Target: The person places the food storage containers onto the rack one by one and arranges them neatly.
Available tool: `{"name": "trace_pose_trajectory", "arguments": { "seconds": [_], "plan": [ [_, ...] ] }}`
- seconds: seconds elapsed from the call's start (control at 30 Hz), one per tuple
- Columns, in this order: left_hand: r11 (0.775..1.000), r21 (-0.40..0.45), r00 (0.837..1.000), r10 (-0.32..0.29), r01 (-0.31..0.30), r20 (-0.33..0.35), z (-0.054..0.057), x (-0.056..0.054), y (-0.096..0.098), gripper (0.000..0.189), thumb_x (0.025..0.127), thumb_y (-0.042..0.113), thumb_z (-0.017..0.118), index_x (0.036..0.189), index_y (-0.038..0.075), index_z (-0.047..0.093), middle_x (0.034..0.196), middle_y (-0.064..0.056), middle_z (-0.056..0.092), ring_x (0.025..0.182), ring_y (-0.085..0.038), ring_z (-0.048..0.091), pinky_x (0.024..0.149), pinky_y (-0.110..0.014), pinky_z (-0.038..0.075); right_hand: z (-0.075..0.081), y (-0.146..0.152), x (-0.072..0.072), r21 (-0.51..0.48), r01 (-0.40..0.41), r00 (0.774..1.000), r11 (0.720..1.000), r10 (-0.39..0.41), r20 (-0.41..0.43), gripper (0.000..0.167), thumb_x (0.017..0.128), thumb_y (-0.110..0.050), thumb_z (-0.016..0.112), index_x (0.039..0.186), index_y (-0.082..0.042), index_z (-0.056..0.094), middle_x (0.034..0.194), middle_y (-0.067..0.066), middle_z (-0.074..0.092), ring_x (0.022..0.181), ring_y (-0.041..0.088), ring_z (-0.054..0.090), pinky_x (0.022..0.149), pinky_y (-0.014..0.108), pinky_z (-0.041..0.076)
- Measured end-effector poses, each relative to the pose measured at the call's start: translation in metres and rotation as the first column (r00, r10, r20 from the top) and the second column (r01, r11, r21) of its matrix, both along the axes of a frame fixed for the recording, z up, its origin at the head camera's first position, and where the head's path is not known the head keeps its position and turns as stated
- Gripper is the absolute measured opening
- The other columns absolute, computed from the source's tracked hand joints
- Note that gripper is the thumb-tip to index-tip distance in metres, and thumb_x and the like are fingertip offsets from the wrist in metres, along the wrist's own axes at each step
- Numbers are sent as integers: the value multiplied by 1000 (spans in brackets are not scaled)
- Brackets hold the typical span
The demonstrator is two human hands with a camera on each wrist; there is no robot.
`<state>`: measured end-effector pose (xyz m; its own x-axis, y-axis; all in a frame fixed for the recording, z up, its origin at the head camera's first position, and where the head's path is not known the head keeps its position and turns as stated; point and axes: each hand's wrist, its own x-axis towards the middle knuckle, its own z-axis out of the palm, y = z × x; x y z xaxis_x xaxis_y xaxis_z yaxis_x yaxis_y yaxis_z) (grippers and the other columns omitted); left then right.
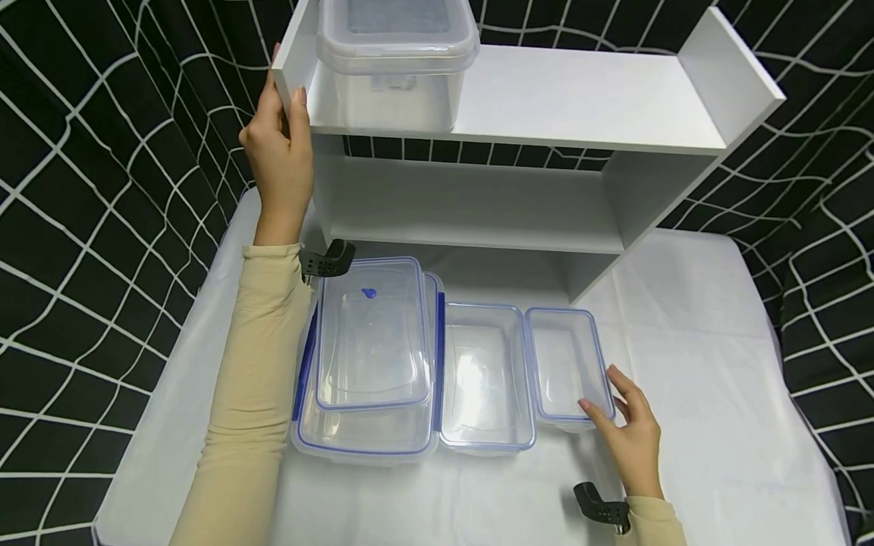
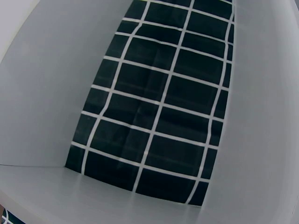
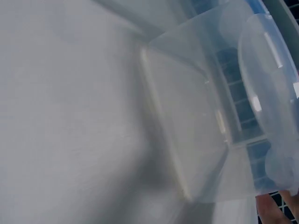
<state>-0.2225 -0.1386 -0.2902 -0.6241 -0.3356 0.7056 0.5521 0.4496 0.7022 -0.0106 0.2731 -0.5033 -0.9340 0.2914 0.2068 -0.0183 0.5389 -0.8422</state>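
Note:
My left hand (image 1: 281, 163) is at the upper left of the head view, gripping the front edge of the white shelf unit's left side panel (image 1: 295, 57) between thumb and fingers. Lower right, my right hand (image 1: 631, 440) holds the near right corner of a small clear plastic food container (image 1: 563, 364), thumb on the near rim and fingers along the right side. In the right wrist view that container (image 3: 187, 112) stands over the white cloth, with fingertips (image 3: 271, 210) at its lower right. The left wrist view holds only shelf panels (image 2: 261, 116) and the backdrop; no hand shows there.
Left of the held container stands a larger clear container (image 1: 486, 379). Farther left, a clear blue-edged piece (image 1: 375, 334) lies on a wide blue-clipped container (image 1: 369, 440). A lidded tub (image 1: 399, 68) sits on the top shelf (image 1: 580, 98). Gridded black cloth (image 1: 102, 189) surrounds the white table (image 1: 717, 379).

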Motion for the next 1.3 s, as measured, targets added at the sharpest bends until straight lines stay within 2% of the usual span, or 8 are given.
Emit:
{"name": "trace_pose_trajectory", "arguments": {
  "seconds": [0.13, 0.27, 0.43, 0.53, 0.67, 0.77, 1.07, 1.3],
  "plan": [
    [1000, 8, 1000, -6, 6, -2, 0, 0, 0, 38, 98, 11, 51, 133, -2, 52, 121, -16, 62, 110, -14, 59, 92, -25, 47, -3, 2, 1, 3, -12, 997, 1000, 11, 81, 66, 72, 3, 79, 133, -1, 52, 142, 9, 44, 122, 6, 45, 94, 9, 37],
    [1000, 17, 1000, -3, 3, -1, 1, 1, -1, 37, 97, 11, 51, 132, -2, 52, 120, -16, 62, 110, -14, 59, 92, -25, 46, -7, 3, 0, 9, -6, 990, 1000, 5, 137, 70, 72, 1, 79, 135, -2, 49, 146, 7, 40, 126, 22, 44, 94, 7, 35],
    [1000, 21, 1000, -1, 1, -2, 1, 1, -1, 37, 97, 12, 52, 132, -2, 53, 120, -16, 62, 111, -15, 59, 92, -25, 46, -10, 7, 1, 11, -51, 979, 999, 47, 198, 81, 73, -2, 80, 143, -8, 40, 150, 7, 33, 134, 28, 34, 105, 26, 34],
    [1000, 17, 1000, -3, 3, -6, 1, 1, 0, 37, 97, 12, 51, 132, -2, 52, 120, -16, 62, 111, -15, 59, 92, -25, 46, -11, 10, 4, -32, -102, 970, 994, 106, 220, 94, 72, -3, 80, 150, -15, 28, 154, 8, 23, 139, 31, 24, 109, 24, 26],
    [1000, 18, 1000, 0, 0, -1, 2, 1, 0, 37, 97, 12, 52, 132, -2, 53, 119, -17, 62, 110, -16, 59, 91, -25, 46, -15, 10, 6, -159, -169, 958, 973, 201, 207, 112, 69, 3, 80, 153, -22, 11, 157, 12, 6, 141, 36, 10, 105, 8, 18],
    [1000, 21, 1000, 7, -8, 10, 2, 2, 1, 37, 97, 12, 52, 132, -1, 53, 120, -15, 62, 110, -15, 60, 91, -24, 47, -18, 9, 6, -225, -191, 954, 955, 235, 188, 117, 67, 8, 79, 153, -25, 6, 157, 13, 0, 141, 37, 5, 104, 8, 19],
    [999, -12, 999, 31, -31, 23, 2, 2, 1, 38, 97, 11, 51, 134, 1, 51, 122, -12, 62, 108, -9, 59, 88, -23, 49, -24, 10, 6, -165, -180, 947, 970, 216, 236, 123, 64, 2, 84, 153, -26, 4, 157, 14, 5, 137, 45, 15, 92, -1, 24],
    [1000, -5, 1000, 25, -25, 13, 1, 1, 1, 38, 98, 12, 51, 133, -1, 51, 121, -14, 62, 109, -13, 60, 89, -24, 48, -29, 7, 4, -176, -179, 969, 968, 205, 141, 124, 61, 9, 83, 153, -25, 7, 158, 6, -2, 143, 31, 5, 101, 6, 22]
  ]
}}
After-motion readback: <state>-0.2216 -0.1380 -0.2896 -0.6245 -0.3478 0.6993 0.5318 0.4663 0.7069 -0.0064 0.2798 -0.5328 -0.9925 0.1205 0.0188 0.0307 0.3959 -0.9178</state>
